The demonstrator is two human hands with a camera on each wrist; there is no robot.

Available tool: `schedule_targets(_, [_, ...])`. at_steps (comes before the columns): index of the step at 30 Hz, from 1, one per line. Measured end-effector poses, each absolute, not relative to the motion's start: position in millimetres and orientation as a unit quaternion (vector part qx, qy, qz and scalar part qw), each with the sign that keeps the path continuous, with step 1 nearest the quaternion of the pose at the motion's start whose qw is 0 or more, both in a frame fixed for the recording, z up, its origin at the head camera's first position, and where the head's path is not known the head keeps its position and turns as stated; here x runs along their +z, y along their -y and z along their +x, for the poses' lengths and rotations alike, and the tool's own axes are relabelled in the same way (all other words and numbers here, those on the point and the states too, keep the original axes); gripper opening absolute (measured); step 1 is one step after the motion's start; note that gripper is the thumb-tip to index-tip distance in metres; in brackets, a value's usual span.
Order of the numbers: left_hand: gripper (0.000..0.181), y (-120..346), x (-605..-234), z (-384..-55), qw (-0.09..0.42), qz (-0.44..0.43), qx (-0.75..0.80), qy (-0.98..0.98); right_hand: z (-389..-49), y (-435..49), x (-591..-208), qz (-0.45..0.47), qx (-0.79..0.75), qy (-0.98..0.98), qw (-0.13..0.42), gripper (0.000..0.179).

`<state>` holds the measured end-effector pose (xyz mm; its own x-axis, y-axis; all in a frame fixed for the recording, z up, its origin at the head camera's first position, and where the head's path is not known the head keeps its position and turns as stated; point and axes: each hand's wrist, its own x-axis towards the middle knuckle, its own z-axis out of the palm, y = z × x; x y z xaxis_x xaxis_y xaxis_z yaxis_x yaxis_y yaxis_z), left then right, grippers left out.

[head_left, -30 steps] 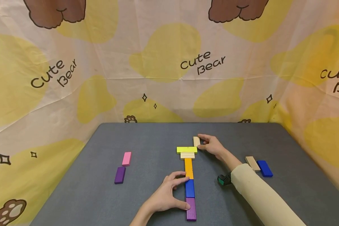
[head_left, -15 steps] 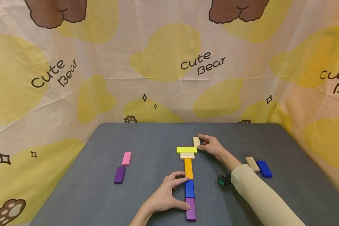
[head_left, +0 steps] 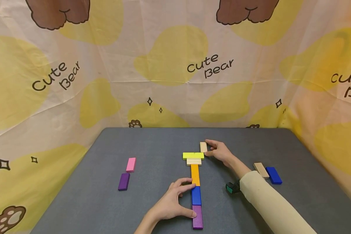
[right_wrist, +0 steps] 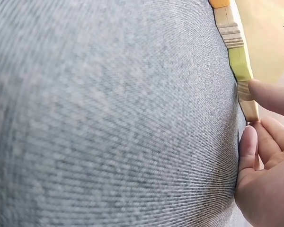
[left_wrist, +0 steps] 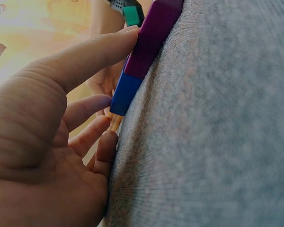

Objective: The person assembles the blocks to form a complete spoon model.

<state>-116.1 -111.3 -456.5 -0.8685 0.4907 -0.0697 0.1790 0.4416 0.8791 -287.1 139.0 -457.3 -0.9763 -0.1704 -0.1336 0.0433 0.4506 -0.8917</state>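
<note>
A line of flat wooden blocks runs up the middle of the table. Nearest is a purple block (head_left: 197, 222), followed by a blue block (head_left: 196, 196) and an orange block (head_left: 195, 174). Beyond them, a plain wood block (head_left: 194, 161) and a lime block (head_left: 193, 156) lie crosswise. My left hand (head_left: 171, 201) touches the line's left side, thumb at the purple block, fingertips around the orange-blue joint. At the far end, my right hand (head_left: 221, 153) pinches another plain wood block (head_left: 203, 147) between thumb and fingers, against the lime block's right end.
On the left lie a pink block (head_left: 131, 164) and a dark purple block (head_left: 123, 181). To the right, a plain wood block (head_left: 261, 170) sits beside a blue block (head_left: 273, 175), near my sleeve (head_left: 269, 201). A patterned cloth (head_left: 169, 65) surrounds the grey table (head_left: 87, 201).
</note>
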Motion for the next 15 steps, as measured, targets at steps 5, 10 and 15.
schedule_targets(5, [0.080, 111.7, -456.5, -116.4, 0.159, 0.203, 0.485, -0.836, -286.4, -139.7, -457.2, -0.040, -0.524, -0.845, 0.100, 0.067])
schedule_targets(10, [0.078, 111.5, -456.4, -117.1, 0.164, 0.199, 0.488, -0.834, -286.8, -140.2, -458.8, -0.039, -0.527, -0.843, 0.099, 0.067])
schedule_targets(15, [0.079, 111.3, -456.9, -117.3, 0.160, 0.202, 0.484, -0.836, -285.6, -141.9, -458.5, -0.037, -0.537, -0.837, 0.096, 0.068])
